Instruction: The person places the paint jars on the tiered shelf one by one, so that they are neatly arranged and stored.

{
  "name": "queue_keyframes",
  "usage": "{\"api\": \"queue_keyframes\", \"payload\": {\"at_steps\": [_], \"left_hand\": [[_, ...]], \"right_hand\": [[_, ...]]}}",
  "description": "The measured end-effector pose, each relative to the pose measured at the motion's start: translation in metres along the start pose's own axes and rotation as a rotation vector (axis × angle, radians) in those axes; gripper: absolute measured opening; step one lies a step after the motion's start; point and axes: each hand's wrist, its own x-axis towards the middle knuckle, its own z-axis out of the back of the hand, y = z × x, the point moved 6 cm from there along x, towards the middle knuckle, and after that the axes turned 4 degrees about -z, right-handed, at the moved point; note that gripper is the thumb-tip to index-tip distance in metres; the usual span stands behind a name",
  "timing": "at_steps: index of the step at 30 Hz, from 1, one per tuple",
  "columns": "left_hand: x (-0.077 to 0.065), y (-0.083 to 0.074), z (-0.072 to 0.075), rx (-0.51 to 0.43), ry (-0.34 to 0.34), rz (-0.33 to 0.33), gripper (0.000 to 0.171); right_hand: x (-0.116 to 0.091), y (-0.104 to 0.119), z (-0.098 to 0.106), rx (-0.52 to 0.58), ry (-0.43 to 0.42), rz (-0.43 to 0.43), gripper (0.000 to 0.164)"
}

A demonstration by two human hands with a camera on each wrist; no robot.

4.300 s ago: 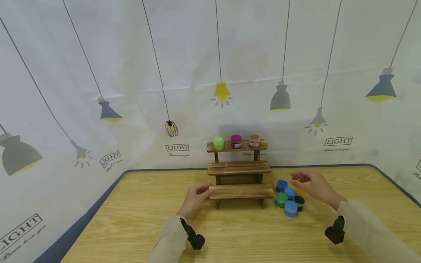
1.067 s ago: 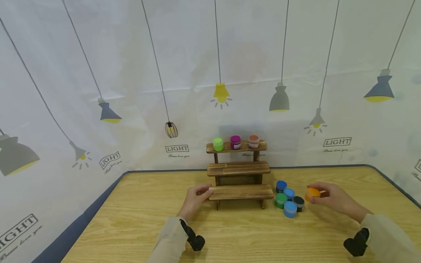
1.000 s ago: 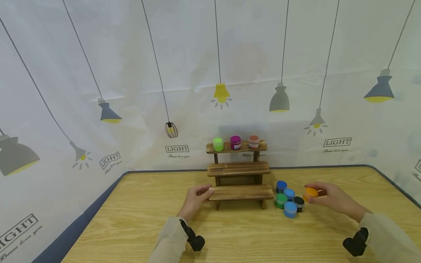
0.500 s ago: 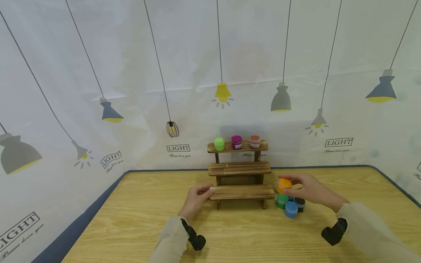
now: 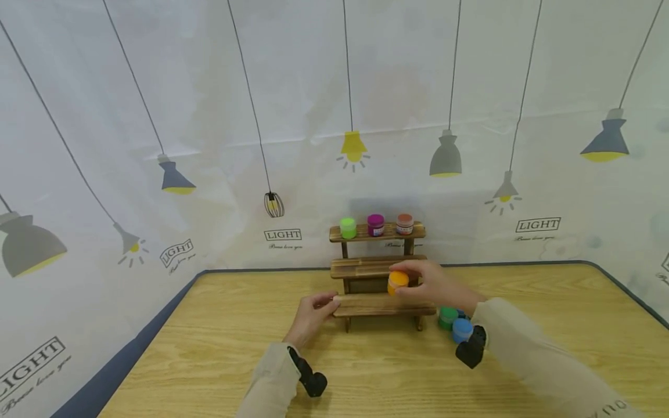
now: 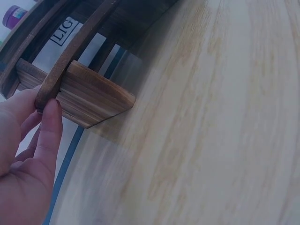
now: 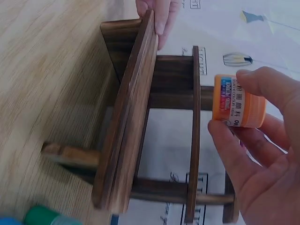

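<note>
My right hand (image 5: 439,285) pinches an orange paint jar (image 5: 398,281) between thumb and fingers. The jar is in the air by the lowest two boards of a three-tier wooden display stand (image 5: 380,305). In the right wrist view the jar's printed label (image 7: 231,101) faces the camera. Thumb and fingers of my left hand (image 5: 308,317) grip the left end of the stand's lowest board, as the left wrist view also shows. On the top board stand a lime-green jar (image 5: 347,228), a magenta jar (image 5: 375,224) and a reddish-brown jar (image 5: 405,224).
Right of the stand, a green jar (image 5: 448,317) and a light blue jar (image 5: 462,331) are on the wooden table (image 5: 219,348). My right forearm hides most of the other jars there. A lamp-printed backdrop (image 5: 292,145) rises behind the table.
My right hand took hold of the orange jar, moved it right, then carried it left over the other jars to the front of the stand. The left hand has kept its place.
</note>
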Motion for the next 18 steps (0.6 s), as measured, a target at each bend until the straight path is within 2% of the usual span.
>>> {"api": "queue_keyframes", "payload": {"at_steps": [5, 9, 14, 18], "left_hand": [[0.000, 0.000, 0.000, -0.010, 0.004, -0.007, 0.036], [0.001, 0.000, -0.001, -0.003, 0.000, -0.018, 0.036], [0.001, 0.000, -0.001, -0.009, 0.005, -0.025, 0.037], [0.001, 0.000, -0.001, -0.041, 0.014, -0.024, 0.036]], "right_hand": [[0.022, 0.010, -0.011, 0.012, -0.035, 0.001, 0.043], [0.038, 0.017, -0.015, 0.004, -0.068, 0.047, 0.042], [0.053, 0.023, -0.020, 0.003, -0.093, 0.065, 0.042], [0.063, 0.021, -0.025, 0.005, -0.119, 0.037, 0.042]]}}
